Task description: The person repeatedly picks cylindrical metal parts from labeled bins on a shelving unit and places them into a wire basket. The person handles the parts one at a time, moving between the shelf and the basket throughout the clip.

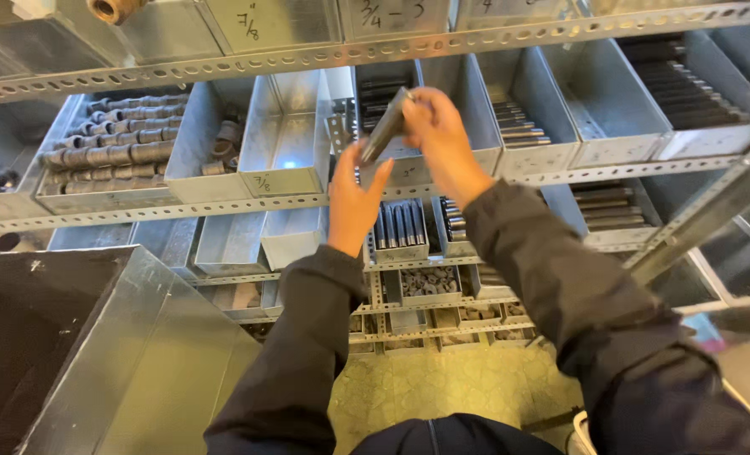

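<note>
A short dark metal pipe piece is held up in front of the shelving, tilted with its upper end to the right. My right hand grips its upper end, fingers curled round it. My left hand reaches up from below and its fingertips touch the lower end of the pipe piece. Both arms are in dark sleeves. Directly behind the hands is a galvanised bin with dark pipe pieces inside, and below it a smaller bin with similar upright pieces.
Slotted metal shelving carries rows of galvanised bins. The left bin holds several threaded pipe nipples; right bins hold dark rods. An empty-looking bin sits left of my hands. A large metal box stands at lower left. Yellowish floor shows below.
</note>
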